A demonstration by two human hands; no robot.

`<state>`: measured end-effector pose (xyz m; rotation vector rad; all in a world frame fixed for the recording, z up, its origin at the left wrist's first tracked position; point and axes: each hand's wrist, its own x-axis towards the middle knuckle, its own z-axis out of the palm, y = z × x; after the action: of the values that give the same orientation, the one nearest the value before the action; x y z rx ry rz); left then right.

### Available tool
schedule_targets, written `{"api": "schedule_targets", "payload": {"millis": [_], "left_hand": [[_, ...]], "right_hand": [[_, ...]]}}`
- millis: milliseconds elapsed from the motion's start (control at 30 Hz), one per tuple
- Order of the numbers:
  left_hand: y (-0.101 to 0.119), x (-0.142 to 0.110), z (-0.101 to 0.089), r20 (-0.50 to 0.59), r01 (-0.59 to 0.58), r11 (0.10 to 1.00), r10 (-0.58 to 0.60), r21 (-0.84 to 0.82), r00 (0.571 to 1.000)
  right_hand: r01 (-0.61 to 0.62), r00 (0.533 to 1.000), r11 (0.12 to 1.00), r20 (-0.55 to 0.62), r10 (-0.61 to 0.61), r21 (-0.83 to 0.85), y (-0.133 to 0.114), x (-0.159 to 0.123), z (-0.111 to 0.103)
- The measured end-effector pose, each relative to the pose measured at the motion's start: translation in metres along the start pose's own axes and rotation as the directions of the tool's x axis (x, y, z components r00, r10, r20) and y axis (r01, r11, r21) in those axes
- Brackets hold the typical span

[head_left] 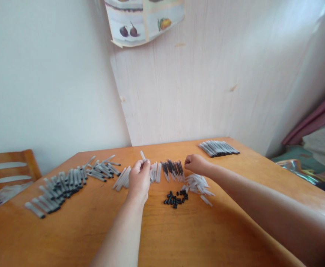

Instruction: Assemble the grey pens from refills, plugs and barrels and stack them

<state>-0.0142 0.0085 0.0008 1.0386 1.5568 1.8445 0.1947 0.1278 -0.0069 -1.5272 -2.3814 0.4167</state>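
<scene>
Left hand [139,175] pinches a translucent tube [142,155] low, probably leaving its top accessible; right hand [196,163] curls closed beside dark rods [173,168], any contents hidden.

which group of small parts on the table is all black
The heap of short black pieces, nearer the person than the dark thin sticks and left of the loose white pieces. Every other group shows some white or pale parts.

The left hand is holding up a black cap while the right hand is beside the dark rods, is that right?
Not quite: the head view shows the left hand holding up a white tube instead. The right hand is beside the dark rods.
</scene>
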Motion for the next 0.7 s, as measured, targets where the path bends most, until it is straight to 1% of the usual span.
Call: {"api": "schedule_targets", "payload": {"millis": [200,333,467,700], "left_hand": [[-0.007,0.004,0.0,-0.001,-0.016,1.0,0.016,0.008,1.0],[-0.007,0.003,0.001,0.013,-0.01,1.0,0.01,0.001,1.0],[-0.005,0.001,0.002,0.018,-0.007,1.0,0.007,-0.012,1.0],[-0.008,0.002,0.003,0.027,-0.012,1.0,0.012,-0.001,1.0]], "right_hand": [[-0.042,0.995,0.999,0.087,0.044,-0.023,-0.032,0.007,0.008],[-0.079,0.987,0.995,0.134,0.086,-0.057,-0.047,0.009,0.014],[-0.118,0.981,0.988,0.143,0.132,-0.102,-0.056,0.009,0.019],[-0.153,0.974,0.972,0.139,0.179,-0.18,-0.059,0.009,0.023]]}}
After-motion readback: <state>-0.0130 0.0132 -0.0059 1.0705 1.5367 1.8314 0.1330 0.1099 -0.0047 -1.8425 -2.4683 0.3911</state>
